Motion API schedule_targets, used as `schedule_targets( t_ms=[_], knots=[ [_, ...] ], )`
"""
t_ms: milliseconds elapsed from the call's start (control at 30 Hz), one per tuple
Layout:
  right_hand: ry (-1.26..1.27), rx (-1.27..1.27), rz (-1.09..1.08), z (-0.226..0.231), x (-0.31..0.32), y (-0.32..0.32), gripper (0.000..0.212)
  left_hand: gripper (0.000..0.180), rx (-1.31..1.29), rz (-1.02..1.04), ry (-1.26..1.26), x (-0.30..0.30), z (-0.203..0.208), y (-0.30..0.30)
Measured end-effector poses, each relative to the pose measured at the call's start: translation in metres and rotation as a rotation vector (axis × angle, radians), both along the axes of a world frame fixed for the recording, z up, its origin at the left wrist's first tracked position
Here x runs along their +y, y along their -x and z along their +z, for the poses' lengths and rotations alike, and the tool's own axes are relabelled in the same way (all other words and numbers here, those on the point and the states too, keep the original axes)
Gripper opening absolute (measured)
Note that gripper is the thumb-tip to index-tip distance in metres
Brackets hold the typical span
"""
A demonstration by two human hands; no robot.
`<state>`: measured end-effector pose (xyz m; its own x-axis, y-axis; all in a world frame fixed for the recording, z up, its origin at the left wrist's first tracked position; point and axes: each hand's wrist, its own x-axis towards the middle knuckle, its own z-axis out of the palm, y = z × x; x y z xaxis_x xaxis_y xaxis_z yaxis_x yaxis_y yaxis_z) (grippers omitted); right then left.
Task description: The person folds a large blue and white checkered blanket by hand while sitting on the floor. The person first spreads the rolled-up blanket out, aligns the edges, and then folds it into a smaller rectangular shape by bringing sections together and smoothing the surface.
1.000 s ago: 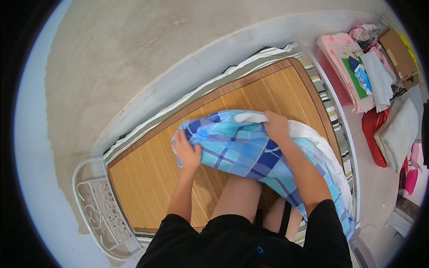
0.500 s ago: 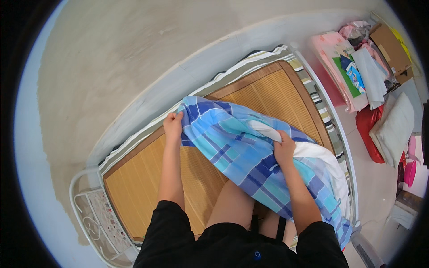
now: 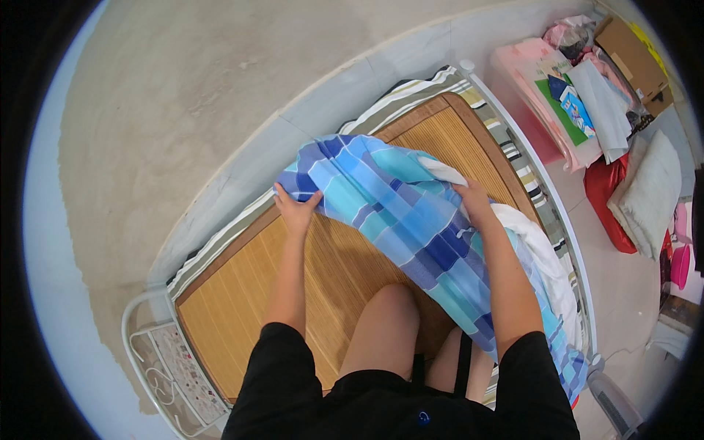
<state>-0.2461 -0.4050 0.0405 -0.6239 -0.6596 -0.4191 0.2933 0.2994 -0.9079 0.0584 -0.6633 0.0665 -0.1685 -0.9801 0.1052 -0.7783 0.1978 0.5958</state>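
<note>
A blue, turquoise and purple plaid quilt (image 3: 396, 202), with white cloth (image 3: 529, 240) showing along its right side, lies bunched diagonally across a bamboo mat (image 3: 242, 308). My left hand (image 3: 297, 213) is at the quilt's far left end, thumb and finger spread apart on either side of the fabric, the other fingers partly hidden by it. On the right side, my right hand (image 3: 477, 202) is closed around a gathered part of the quilt where the white cloth shows. My knees are on the mat under the quilt's near edge.
The mat lies on a striped sheet (image 3: 506, 139) on a bed with white metal rails (image 3: 546, 169). A wall (image 3: 220, 110) runs along the far left side. Beyond the right rail are a pink storage box (image 3: 517, 70), a cardboard box (image 3: 634, 62) and a pale cushion (image 3: 649, 202).
The quilt's far left end has risen and shifted away from me. My left hand went from a pinch to a wider spread; my right hand moved slightly up and right with the fabric.
</note>
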Motion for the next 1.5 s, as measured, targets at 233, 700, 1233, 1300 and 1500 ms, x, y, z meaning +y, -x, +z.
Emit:
schedule_targets(
  t_ms=[233, 700, 1233, 1300, 1500],
  knots=[
    [0.044, -0.124, -0.076, -0.005, 0.013, -0.005, 0.027, 0.048, 0.667, 0.009, -0.57, -0.027, 0.035, 0.032],
    [0.03, 0.236, 0.013, 0.012, 0.03, -0.073, 0.019, 0.049, -0.022, -0.377, 0.416, 0.061, 0.042, 0.089],
    [0.042, 0.479, 0.226, 0.044, 0.067, -0.149, 0.008, 0.039, 0.081, 0.369, -0.072, 0.057, 0.023, -0.043],
    [0.09, 0.519, 0.237, 0.046, 0.068, -0.154, 0.009, 0.015, 0.542, 0.248, -0.604, 0.049, 0.034, -0.057],
    [0.051, 0.73, 0.363, 0.047, 0.075, -0.17, 0.009, 0.012, 0.74, 0.155, -0.397, 0.081, 0.094, 0.028]
  ],
)
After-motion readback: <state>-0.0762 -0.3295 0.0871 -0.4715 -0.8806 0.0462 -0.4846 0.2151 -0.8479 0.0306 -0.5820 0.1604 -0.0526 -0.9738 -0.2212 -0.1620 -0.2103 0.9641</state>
